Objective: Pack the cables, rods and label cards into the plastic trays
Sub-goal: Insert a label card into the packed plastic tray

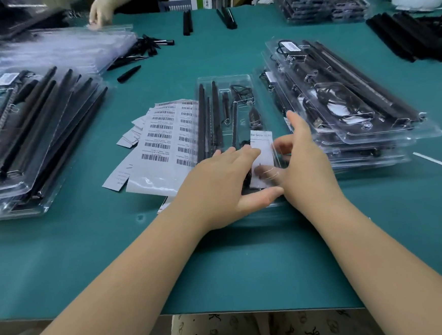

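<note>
Left to right. Filled trays stacked at the table's left edge. Barcode sheets lie just left of the open tray, their right edge touching it. In that tray: rods along the left channels, cable at the far end, label card at the near end. Left hand: fingers straight, together, pressing flat on the tray's near end, thumb at its near edge. Right hand: fingers loosely spread, one fingertip under clear plastic beside the card. Packed stack at right. Risks, as judged: uneven pressure may crease the card or leave it outside its recess; a slipping tray could shift the sheets.
</note>
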Motion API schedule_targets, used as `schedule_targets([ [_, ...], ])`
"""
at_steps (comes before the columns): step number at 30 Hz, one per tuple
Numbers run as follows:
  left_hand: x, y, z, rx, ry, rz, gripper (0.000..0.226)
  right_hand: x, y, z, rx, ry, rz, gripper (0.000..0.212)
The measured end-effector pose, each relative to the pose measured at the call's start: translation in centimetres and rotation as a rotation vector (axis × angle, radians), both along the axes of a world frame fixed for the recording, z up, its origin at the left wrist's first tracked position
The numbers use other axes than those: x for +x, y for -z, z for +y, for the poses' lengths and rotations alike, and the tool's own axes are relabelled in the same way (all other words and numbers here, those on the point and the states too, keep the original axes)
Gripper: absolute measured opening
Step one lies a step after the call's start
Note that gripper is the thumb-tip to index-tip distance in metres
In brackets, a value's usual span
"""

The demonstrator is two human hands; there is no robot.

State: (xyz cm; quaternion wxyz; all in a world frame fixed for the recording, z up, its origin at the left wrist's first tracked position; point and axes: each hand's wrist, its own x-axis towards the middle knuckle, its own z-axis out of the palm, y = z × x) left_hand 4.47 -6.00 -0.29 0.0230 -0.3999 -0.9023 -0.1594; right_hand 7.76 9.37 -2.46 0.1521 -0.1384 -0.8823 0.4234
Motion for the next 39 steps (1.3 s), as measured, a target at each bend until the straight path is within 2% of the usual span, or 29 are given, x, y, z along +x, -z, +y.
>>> schedule_targets([
  [6,-0.1,0.0,-0.1,0.036,0.002,0.011,0.072,-0.1,-0.2,0.4,-0.046,-0.016,-0.029,0.060],
  [9,-0.1,0.1,-0.1,0.050,0.004,0.028,0.075,0.0,-0.5,0.1,-0.247,-0.056,-0.047,0.059],
  [13,-0.4,0.3,0.1,-0.077,0.015,0.101,0.078,0.2,-1.3,-0.5,-0.501,0.058,0.042,0.052],
  [15,-0.5,0.2,0.2,-0.100,0.007,0.112,0.075,0.3,-1.7,-1.1,-0.372,0.026,-0.022,0.047],
  [17,-0.6,0.1,0.2,-0.090,0.002,0.122,0.070,0.1,-1.9,-1.6,-0.153,-0.044,-0.142,0.041],
  [19,-0.5,0.2,0.2,-0.053,0.012,0.117,0.072,0.0,-1.9,-2.3,0.002,-0.090,-0.229,0.015],
  [21,-0.4,0.2,0.1,-0.045,0.023,0.097,0.074,0.2,-2.0,-2.7,0.074,-0.093,-0.281,0.019],
  [24,-0.5,0.2,0.2,-0.122,0.031,0.117,0.067,0.1,-3.3,-2.0,0.378,-0.055,-0.235,0.044],
  [25,-0.7,0.2,0.3,-0.142,0.037,0.142,0.066,-0.7,-3.8,-1.7,0.429,-0.085,-0.240,0.039],
  [27,-0.9,0.3,0.3,-0.172,0.055,0.166,0.066,-2.7,-4.8,-1.5,0.384,-0.107,-0.352,0.021],
  [29,-0.7,0.4,0.2,-0.219,0.071,0.167,0.076,-4.7,-4.8,-1.5,0.438,-0.093,-0.440,0.014],
  [32,-0.3,0.8,0.2,-0.287,0.071,0.141,0.100,-6.1,-3.6,-1.1,0.564,-0.044,-0.406,0.013],
  [36,-0.4,1.5,0.4,-0.291,0.055,0.143,0.098,-5.9,-2.6,-1.0,0.677,-0.055,-0.359,0.025],
  [39,-0.5,1.7,0.4,-0.288,0.061,0.143,0.098,-6.0,-3.2,-1.4,0.606,-0.011,-0.366,0.026],
])
